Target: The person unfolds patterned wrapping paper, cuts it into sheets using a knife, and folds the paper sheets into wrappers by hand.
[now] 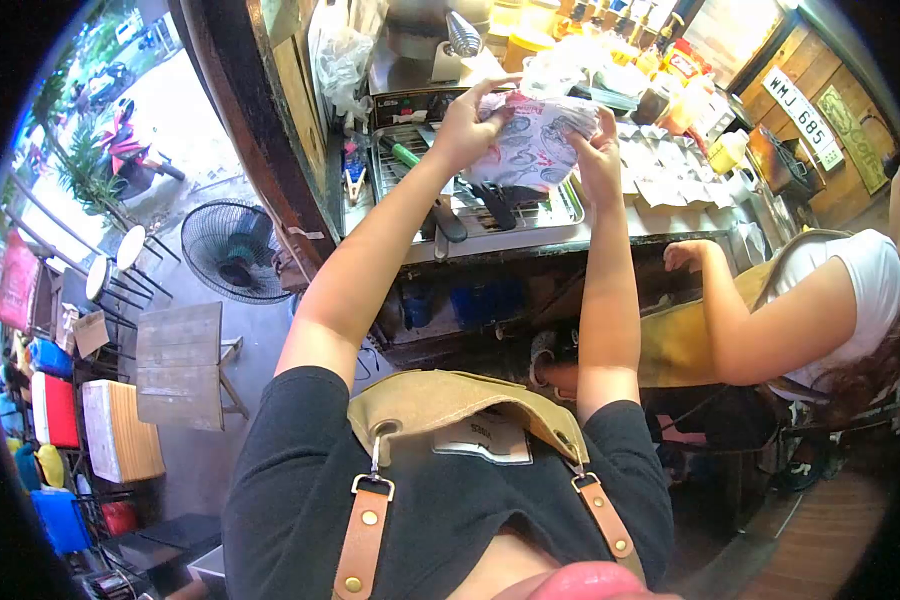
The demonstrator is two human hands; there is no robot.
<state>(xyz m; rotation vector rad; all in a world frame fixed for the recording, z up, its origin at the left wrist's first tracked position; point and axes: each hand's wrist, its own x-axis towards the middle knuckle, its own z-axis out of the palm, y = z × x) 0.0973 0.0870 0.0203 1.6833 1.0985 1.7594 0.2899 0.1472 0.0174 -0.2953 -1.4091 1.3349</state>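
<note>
Both of my hands hold a thin white sheet or bag (530, 145) with dark and red print, raised above the counter. Whether it is paper or plastic I cannot tell. My left hand (466, 132) pinches its upper left side, and my right hand (598, 155) grips its right edge. Beneath it lies a metal tray (566, 214) with a wire rack. Black-handled tools (492, 205) rest on the tray, partly covered by the sheet. A green-handled tool (402, 151) lies beside my left wrist.
Several white paper packets (670, 170) line the counter to the right, with bottles and sauce containers (660, 95) behind. A co-worker (800, 310) sits close on my right. A wooden post (260, 120) and a black fan (232, 250) stand on the left.
</note>
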